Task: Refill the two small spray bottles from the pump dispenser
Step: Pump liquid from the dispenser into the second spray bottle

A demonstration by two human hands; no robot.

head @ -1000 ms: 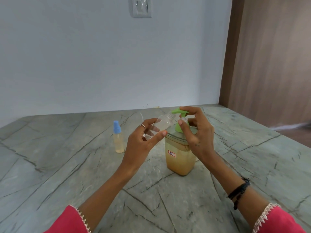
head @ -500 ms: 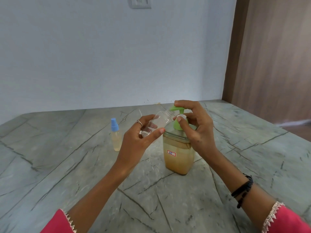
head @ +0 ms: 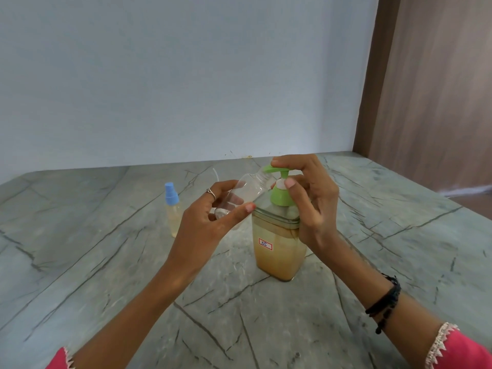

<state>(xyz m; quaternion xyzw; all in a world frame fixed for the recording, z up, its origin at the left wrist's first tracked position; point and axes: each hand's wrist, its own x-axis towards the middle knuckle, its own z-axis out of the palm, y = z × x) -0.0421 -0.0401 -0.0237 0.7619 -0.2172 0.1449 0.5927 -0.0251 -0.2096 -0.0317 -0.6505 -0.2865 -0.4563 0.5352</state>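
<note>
Grey veined stone counter [head: 106,262] carried the square amber-filled pump dispenser [head: 278,251]. Left hand [head: 210,225] gripped the empty clear plastic spray bottle [head: 239,194], tilted, mouth at the green spout [head: 275,170]. Right hand [head: 311,201] curled over the pump. Bottle judged light, thin-walled, slippery; hold mid-body.

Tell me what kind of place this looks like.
Probably a home kitchen or utility counter: a grey veined stone countertop meets a plain painted wall, with a wood-grain panel at the right. Nothing shows for certain which room.
</note>
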